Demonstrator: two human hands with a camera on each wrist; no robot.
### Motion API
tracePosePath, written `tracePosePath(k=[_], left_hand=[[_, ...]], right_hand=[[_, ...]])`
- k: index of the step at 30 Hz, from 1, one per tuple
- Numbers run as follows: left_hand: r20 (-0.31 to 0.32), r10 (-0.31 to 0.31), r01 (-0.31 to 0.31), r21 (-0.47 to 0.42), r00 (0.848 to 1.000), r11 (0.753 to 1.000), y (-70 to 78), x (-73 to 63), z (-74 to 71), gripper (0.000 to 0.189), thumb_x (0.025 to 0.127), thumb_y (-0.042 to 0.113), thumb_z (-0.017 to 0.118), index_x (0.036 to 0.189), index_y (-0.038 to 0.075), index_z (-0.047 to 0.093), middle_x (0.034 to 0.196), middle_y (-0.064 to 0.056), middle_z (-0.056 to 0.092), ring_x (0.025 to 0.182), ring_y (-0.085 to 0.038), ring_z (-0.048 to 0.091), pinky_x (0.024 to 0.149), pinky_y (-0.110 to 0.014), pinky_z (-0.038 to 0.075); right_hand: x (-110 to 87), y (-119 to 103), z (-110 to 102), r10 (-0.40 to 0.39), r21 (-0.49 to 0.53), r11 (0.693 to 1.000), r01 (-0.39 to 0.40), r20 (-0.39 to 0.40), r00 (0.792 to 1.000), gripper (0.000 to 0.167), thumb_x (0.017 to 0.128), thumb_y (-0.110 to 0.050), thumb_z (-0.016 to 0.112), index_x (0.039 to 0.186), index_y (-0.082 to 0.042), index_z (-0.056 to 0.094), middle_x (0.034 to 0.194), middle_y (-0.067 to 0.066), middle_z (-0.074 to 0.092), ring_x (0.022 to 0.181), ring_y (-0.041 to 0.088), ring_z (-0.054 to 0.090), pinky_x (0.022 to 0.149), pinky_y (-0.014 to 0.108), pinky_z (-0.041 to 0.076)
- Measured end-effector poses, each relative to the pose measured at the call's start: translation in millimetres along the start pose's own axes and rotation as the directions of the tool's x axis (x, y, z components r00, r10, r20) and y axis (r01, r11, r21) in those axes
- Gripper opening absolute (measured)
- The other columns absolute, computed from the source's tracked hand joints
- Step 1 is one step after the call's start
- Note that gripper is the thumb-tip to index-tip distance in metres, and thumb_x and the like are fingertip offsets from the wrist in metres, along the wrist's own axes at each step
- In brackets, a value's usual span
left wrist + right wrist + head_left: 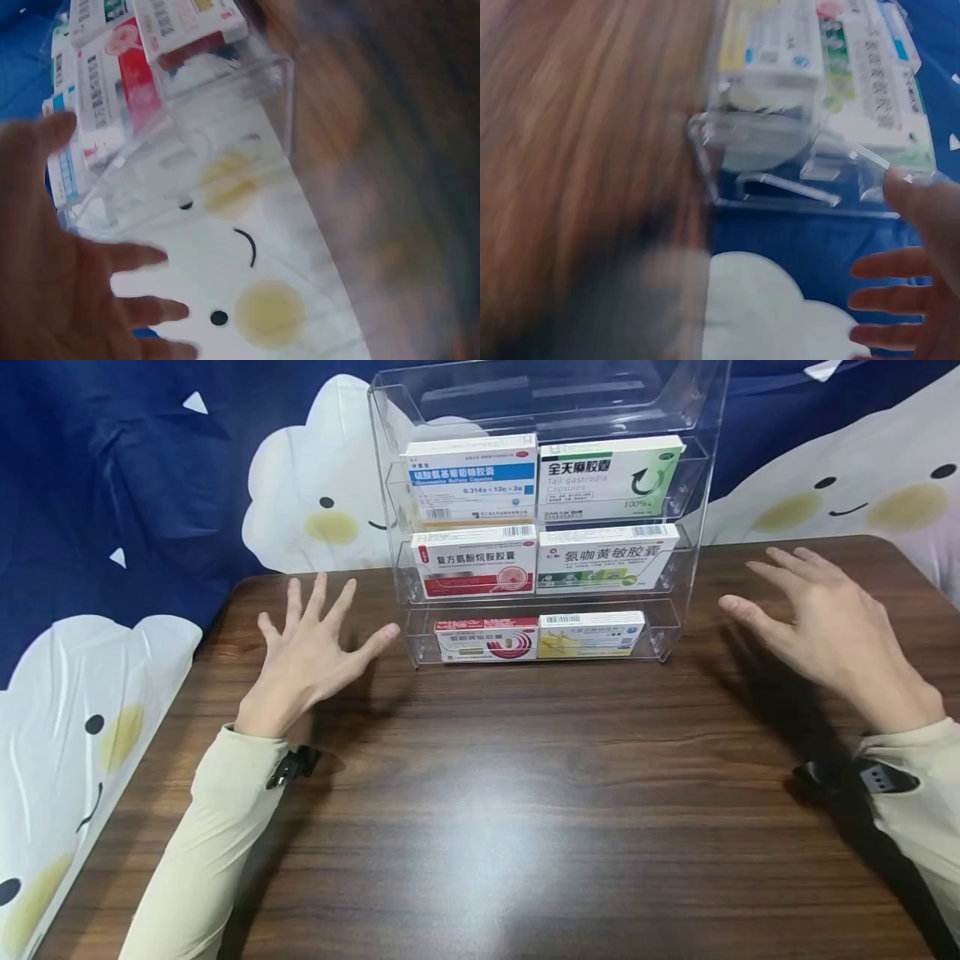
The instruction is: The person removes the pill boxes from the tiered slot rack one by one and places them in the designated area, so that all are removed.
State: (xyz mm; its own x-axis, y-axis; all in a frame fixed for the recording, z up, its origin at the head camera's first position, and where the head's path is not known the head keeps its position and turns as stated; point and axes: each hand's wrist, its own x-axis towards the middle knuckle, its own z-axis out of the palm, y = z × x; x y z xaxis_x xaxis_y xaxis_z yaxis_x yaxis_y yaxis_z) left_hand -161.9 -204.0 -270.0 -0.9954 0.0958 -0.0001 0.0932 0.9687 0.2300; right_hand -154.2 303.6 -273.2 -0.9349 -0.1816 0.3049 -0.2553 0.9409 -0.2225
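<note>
A clear acrylic display rack (693, 552) stands at the back of the table with medicine boxes in pairs on three tiers. A blue-and-white box (471, 481) and a green-and-white box (611, 478) fill the upper pair. Below them sit a red-and-white box (474, 562) and a white box with a green band (606, 558). At the bottom are a smaller red-and-white box (487, 639) and a yellow-and-white box (591, 635). My left hand (307, 647), fingers spread, is left of the rack, thumb nearest it. To the right, my right hand (832, 627) is held with fingers extended. Both hold nothing.
The dark wood-grain table (480, 793) stretches in front of the rack. Behind hangs a blue cloth (150, 452) printed with white smiling clouds. Each wrist wears a dark device by the sleeve cuff, such as the left one (292, 767). The rack's top tier (555, 397) is transparent.
</note>
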Motion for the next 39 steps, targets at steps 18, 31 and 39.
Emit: tracePosePath(k=[18,31,39], left_hand=[[-0.24,0.056,-0.127,-0.29,0.969,0.949,38.8,27.3,2.7,0.048,0.096,0.034,0.054,0.12,-0.006,0.063,0.109,-0.021,0.068,0.106,-0.032,0.061,0.09,-0.043,0.046],[-0.247,0.016,-0.114,-0.387,0.969,0.915,44.3,32.2,14.9,0.031,0.089,0.015,0.055,0.109,-0.004,0.07,0.099,-0.016,0.072,0.106,-0.031,0.061,0.092,-0.038,0.043],[-0.267,0.032,-0.139,-0.395,0.963,0.908,46.8,35.8,21.0,0.028,0.091,0.009,0.054,0.108,-0.006,0.07,0.096,-0.018,0.072,0.094,-0.024,0.068,0.082,-0.037,0.051]], right_hand=[[12.6,-68.3,20.5,-0.338,0.133,0.913,0.386,-0.284,0.897,0.018,0.078,-0.004,0.078,0.095,-0.001,0.074,0.082,0.012,0.072,0.068,0.023,0.067,0.065,0.025,0.044],[27.0,-78.1,37.7,-0.359,0.126,0.921,0.367,-0.083,0.93,0.015,0.078,-0.007,0.078,0.089,0.001,0.07,0.077,0.013,0.069,0.064,0.025,0.062,0.064,0.049,0.048],[25.7,-80.7,44.4,-0.323,0.111,0.939,0.326,-0.048,0.945,0.014,0.078,-0.003,0.075,0.09,0.002,0.068,0.074,0.013,0.066,0.059,0.026,0.055,0.061,0.051,0.047]])
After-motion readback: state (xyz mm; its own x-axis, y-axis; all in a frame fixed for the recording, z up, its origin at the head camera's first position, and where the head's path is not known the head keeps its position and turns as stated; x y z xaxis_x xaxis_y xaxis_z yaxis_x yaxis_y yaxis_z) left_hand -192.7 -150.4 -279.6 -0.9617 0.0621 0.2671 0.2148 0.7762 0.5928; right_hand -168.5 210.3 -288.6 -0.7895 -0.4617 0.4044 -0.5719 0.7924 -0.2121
